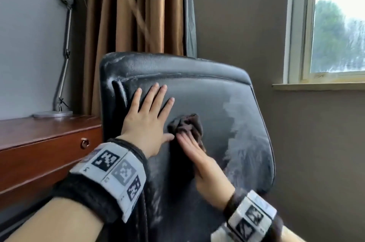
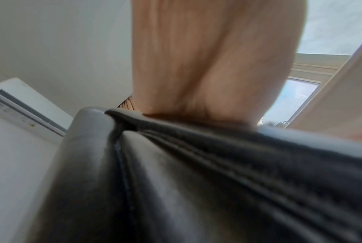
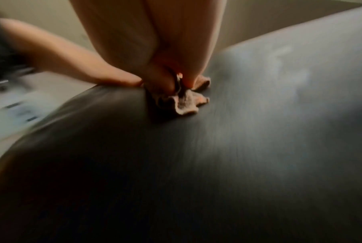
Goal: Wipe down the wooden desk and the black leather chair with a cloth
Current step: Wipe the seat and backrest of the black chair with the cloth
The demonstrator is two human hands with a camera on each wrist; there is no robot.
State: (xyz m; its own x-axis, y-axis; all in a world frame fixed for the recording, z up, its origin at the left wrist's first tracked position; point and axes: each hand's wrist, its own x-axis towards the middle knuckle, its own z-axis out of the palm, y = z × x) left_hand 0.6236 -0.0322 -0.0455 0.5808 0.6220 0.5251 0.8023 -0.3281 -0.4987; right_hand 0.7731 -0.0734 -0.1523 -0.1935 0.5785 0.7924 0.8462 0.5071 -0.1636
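Here we laid our left hand [image 1: 147, 123] flat, fingers spread, on the black leather chair [image 1: 217, 103] while our right hand [image 1: 199, 159] pressed the bunched cloth [image 1: 187, 125] against it, fingers mostly straight.

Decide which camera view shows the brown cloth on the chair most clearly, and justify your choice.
The head view: the cloth is sharp, bunched under the right hand against the chair back. The right wrist view shows the cloth close but blurred, dim and partly hidden by fingers. The left wrist view shows no cloth.
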